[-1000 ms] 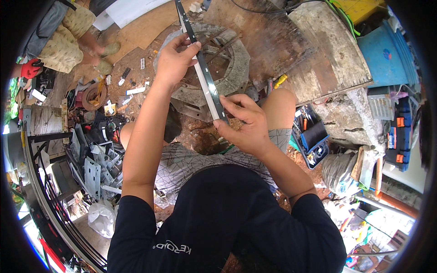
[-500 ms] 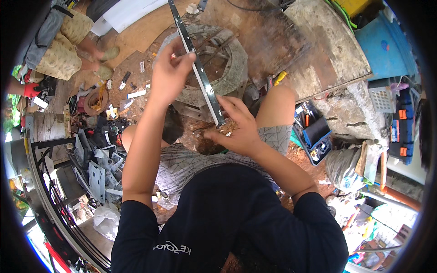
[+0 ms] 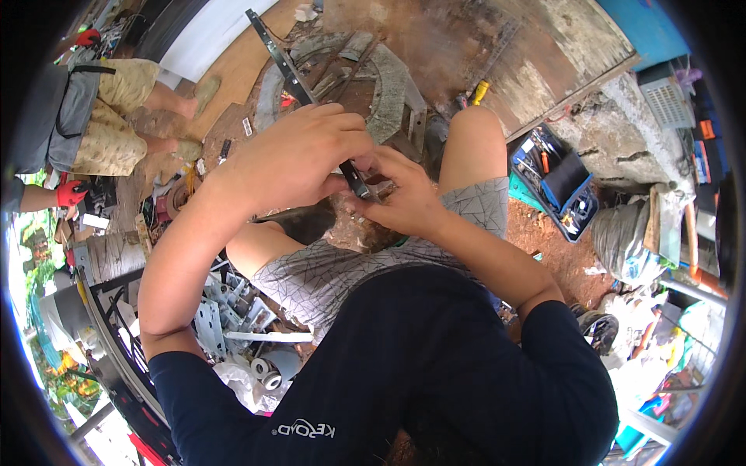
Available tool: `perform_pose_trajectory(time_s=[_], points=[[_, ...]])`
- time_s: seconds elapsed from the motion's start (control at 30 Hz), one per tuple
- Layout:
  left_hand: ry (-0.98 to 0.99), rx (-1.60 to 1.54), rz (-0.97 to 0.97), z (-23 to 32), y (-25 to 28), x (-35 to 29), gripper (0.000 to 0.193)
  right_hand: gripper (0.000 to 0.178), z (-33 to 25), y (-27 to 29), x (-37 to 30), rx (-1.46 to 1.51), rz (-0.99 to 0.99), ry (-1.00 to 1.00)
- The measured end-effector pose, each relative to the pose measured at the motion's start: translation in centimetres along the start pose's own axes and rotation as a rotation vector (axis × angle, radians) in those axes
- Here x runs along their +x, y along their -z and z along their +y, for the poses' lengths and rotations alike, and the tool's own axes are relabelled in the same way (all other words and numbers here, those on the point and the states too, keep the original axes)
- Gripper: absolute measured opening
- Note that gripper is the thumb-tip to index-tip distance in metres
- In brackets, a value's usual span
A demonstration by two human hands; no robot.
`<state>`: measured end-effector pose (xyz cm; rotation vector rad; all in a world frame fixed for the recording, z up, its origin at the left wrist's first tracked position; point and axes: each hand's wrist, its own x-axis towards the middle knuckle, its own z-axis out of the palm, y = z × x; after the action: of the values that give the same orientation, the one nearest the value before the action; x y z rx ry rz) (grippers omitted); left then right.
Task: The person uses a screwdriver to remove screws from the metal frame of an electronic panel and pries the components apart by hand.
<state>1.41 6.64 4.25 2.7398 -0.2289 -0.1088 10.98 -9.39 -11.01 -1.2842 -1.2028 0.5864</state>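
A long, narrow black bar (image 3: pixel 284 66), like a metal strip or rail, slants across in front of me. Its far end points up and left; the near end lies between my hands. My left hand (image 3: pixel 307 151) is wrapped over the bar's near half, its knuckles hiding part of it. At the near end, my right hand (image 3: pixel 408 194) has its fingers and thumb curled about the tip. What exactly those right fingertips pinch is partly covered by the left hand.
Beyond the bar lies an octagonal concrete ring (image 3: pixel 392 85). An open tool case (image 3: pixel 563 186) sits at my right, beside a worn wooden board (image 3: pixel 536 70). Metal scraps (image 3: pixel 233 299) pile up at my left. Another person (image 3: pixel 101 116) with red gloves stands at far left.
My left hand has slid down the bar toward its near end, closing over it beside my right hand. The right fingers have curled in. The view has shifted slightly.
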Motion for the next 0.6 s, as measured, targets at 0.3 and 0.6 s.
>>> perform_pose_trajectory(time_s=[0.3,0.6], points=[[-0.049,-0.016,-0.124,-0.56,0.33,0.96,0.034,0.051,-0.07,-0.14,-0.03,-0.048,-0.002,0.046],[-0.086,0.052,-0.154,-0.53,0.54,1.06,0.032,0.05,-0.04,-0.47,-0.05,-0.03,-0.004,0.033]])
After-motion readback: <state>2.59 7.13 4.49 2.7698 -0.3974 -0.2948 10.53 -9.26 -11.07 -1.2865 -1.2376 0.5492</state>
